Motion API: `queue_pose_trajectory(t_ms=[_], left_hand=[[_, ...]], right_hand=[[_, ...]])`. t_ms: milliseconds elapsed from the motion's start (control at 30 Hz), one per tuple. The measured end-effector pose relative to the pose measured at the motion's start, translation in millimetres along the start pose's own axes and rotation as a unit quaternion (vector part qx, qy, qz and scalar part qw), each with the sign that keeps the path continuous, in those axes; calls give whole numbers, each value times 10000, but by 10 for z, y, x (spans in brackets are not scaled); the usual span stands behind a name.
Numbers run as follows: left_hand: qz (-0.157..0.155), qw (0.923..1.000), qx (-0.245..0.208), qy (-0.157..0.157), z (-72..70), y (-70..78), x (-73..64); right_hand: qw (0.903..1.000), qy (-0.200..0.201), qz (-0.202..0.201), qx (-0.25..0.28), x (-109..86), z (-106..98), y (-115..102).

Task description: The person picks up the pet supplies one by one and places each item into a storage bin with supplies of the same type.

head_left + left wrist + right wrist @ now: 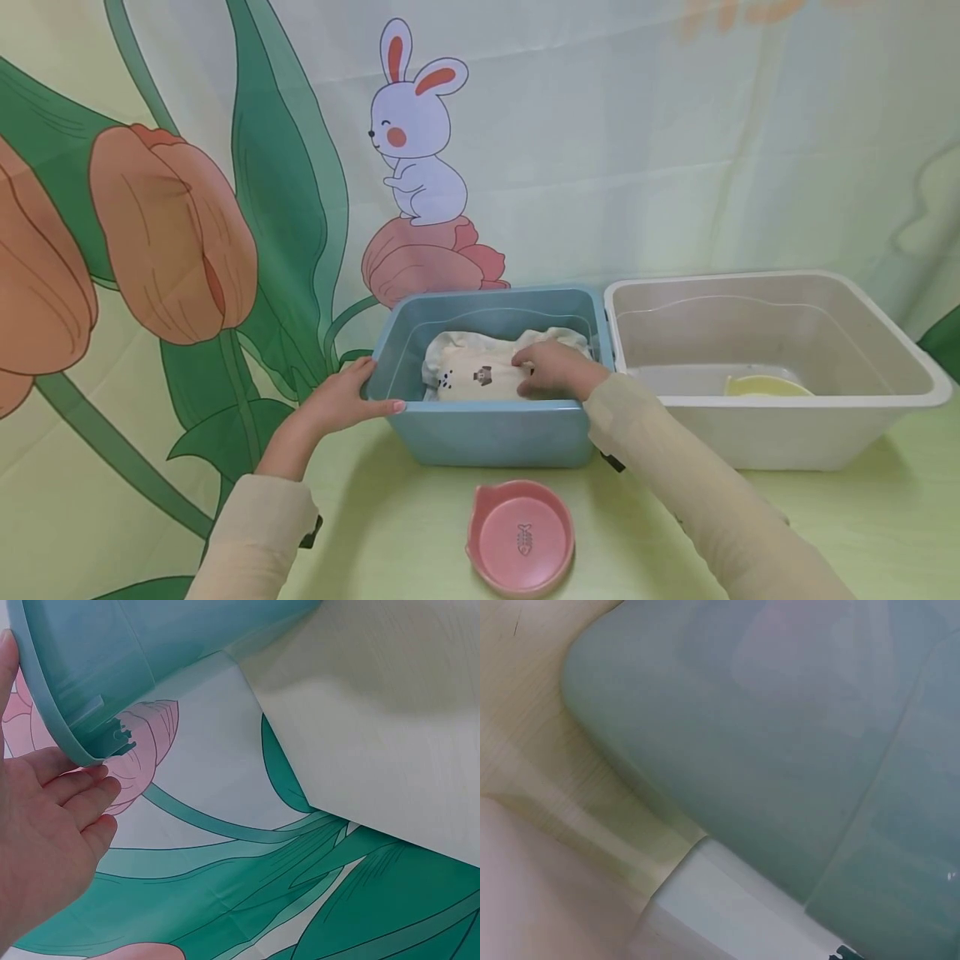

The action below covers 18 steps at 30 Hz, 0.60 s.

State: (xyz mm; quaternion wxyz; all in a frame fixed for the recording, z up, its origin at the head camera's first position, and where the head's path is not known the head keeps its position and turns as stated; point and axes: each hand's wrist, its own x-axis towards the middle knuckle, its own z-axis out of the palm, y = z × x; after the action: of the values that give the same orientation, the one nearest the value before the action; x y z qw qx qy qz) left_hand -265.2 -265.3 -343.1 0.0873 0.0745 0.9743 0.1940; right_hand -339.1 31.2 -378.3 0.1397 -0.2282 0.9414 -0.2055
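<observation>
A blue plastic bin stands on the table, its back edge near the printed curtain. My left hand holds the bin's front left corner, thumb over the front rim and fingers along the side. In the left wrist view, that hand's fingers lie beneath the rim. Inside the bin lies a cream cloth with a ruffled edge and small animal prints. My right hand reaches in over the front rim and rests on the cloth's right part, thumb and fingers apart. The right wrist view shows only the bin's outer wall.
To the right, a white bin stands against the blue one, with a yellow object inside, partly hidden by the rim. A pink cat-shaped bowl with a fishbone mark sits in front of the blue bin. Behind hangs the printed curtain.
</observation>
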Motion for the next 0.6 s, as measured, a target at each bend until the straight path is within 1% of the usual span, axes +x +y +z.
queue_pose_trajectory(t_ms=[200,233,433,600], left_hand=[[-29,10000,47,-15,-1,-1,-3],[-26,10000,58,-17,-2,-1,-4],[-14,10000,54,-9,-2,-3,-4],[-3,10000,21,10,0,-1,0]], right_hand=[[9984,-344,-114,-443,21,13,23],[9978,-405,-85,-512,23,16,27],[9960,-669,235,-548,25,17,40],[9938,-765,320,-740,15,25,56]])
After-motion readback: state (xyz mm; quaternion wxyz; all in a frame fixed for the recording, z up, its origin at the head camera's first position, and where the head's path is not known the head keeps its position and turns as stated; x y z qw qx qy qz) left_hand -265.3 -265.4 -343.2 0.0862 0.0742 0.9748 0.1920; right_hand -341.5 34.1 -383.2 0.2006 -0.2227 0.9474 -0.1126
